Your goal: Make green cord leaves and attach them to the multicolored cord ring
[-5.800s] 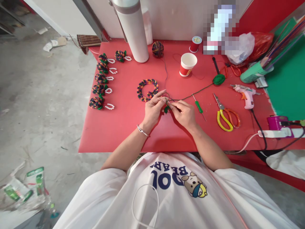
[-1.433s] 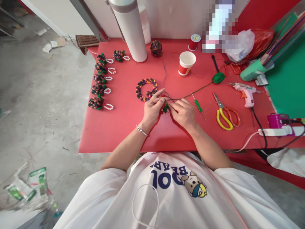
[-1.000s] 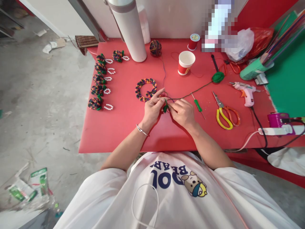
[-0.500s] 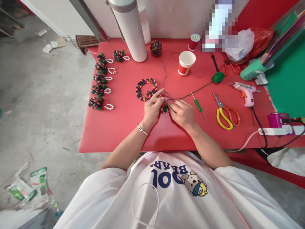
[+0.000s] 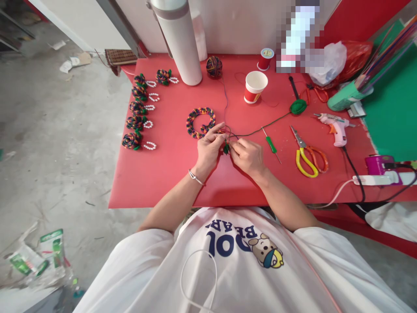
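My left hand (image 5: 210,150) pinches a small green crocheted piece (image 5: 226,149), which hangs just below the fingertips. Close beside it, my right hand (image 5: 248,155) is closed, thumb and forefinger pressed together at green yarn by the same piece; the exact grip is partly hidden. Green yarn (image 5: 252,133) runs from the fingers to a green yarn ball (image 5: 298,106) on the right. Beyond my left fingers lies a curled multicoloured crocheted strip (image 5: 201,109). A green-handled crochet hook (image 5: 270,144) rests right of my right hand.
Several crocheted flowers with bead loops (image 5: 132,140) line the table's left side. A tall flask (image 5: 182,48), multicoloured yarn ball (image 5: 214,67), thread spool (image 5: 265,59) and paper cup (image 5: 255,88) stand behind. Scissors (image 5: 307,156), a pink glue gun (image 5: 339,130) and a power strip (image 5: 374,179) lie right.
My two hands stay together at the green piece. The right fingers have shifted very slightly; the camera view has moved a little.
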{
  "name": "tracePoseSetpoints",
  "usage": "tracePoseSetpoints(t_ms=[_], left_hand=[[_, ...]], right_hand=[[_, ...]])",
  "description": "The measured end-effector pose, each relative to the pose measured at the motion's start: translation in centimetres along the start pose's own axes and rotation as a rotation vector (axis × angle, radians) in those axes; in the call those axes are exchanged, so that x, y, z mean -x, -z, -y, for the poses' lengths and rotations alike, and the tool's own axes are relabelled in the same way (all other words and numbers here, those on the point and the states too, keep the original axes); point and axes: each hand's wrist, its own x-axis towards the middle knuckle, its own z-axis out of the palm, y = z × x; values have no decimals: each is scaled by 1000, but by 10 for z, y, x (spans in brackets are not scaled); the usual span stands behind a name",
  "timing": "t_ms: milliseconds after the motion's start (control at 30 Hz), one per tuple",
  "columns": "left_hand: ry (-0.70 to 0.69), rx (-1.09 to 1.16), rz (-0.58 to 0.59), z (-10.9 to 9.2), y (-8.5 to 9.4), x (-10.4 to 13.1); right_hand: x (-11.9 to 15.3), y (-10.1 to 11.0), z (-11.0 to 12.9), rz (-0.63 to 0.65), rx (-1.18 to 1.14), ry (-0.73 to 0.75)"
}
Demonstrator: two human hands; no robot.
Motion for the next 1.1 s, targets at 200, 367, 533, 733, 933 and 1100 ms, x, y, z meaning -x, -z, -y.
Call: tracePoseSetpoints(t_ms=[200, 367, 533, 733, 933, 1100], left_hand=[[27, 23, 17, 1, 2, -1], [2, 22, 16, 2, 3, -1], [-5, 39, -1, 4, 3, -2], [-8, 49, 10, 8, 6, -5], [-3, 19, -4, 7, 6, -5], [19, 30, -10, 4, 6, -4]], right_hand=[[2, -5, 1, 27, -70, -62], [4, -10, 2, 53, -143, -112], [0, -9, 7, -18, -355, -207], [-9, -5, 12, -62, -461, -255], [-12, -7, 14, -52, -451, -221], [-8, -10, 11, -13, -390, -153]])
